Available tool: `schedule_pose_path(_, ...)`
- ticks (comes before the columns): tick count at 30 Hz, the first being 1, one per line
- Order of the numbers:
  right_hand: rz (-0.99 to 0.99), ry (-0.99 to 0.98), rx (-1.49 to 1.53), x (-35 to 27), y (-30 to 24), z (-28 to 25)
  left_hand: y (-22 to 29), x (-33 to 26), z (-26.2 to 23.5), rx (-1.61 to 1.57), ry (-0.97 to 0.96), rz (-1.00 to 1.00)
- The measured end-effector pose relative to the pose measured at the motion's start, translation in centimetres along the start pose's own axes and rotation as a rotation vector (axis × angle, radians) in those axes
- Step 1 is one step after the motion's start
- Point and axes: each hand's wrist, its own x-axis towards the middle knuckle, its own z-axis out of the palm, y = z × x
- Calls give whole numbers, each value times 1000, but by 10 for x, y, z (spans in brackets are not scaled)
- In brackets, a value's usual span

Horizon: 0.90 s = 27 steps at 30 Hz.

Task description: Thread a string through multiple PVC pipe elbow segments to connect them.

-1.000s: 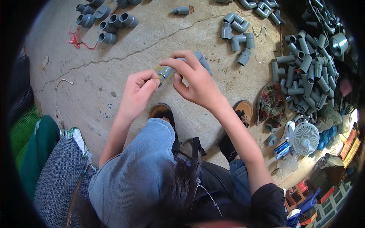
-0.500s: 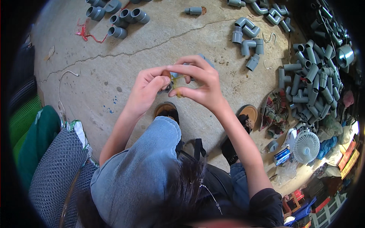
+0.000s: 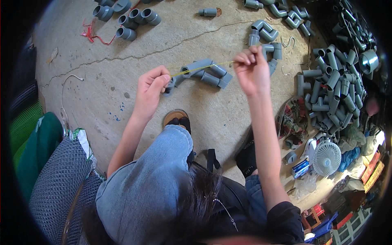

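A thin yellow rubber band (image 3: 197,69) is pulled long and nearly straight across the middle of the view. Its left end is pinched by my left hand (image 3: 149,90), fingers closed. My right hand (image 3: 253,70) is raised to the right with its fingers curled shut on the other end. On the concrete floor beneath the band lie several grey plastic pipe elbows (image 3: 214,75), partly behind the band and my left fingers. Whether they are joined to one another I cannot tell.
Grey couplings (image 3: 136,17) stand at the far left by red string (image 3: 90,34). Grey elbows (image 3: 265,30) lie at the far right, with a large pile of fittings (image 3: 332,87) nearer. A white fan (image 3: 326,158) stands at right; rolled mesh (image 3: 61,179) lies at left.
My hands were close together with the yellow band bunched between them. My right hand has moved right and away from me, stretching the band and uncovering the elbows below.
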Motion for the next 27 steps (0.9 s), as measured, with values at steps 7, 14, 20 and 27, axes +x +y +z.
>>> schedule_pose_path(7, -174, 422, -634, 13, -57, -34, -1, 1, 1, 5, 51, -50)
schedule_pose_path(14, -1184, 713, -2036, -14, -45, 6, 3, 1, 3, -87, 91, -92)
schedule_pose_path(20, -498, -268, -1407, -37, 84, 55, -3, 11, 9, -64, 109, -69)
schedule_pose_path(27, -121, -122, -1405, -43, 85, 40, -1, 11, -5, 144, 118, -35)
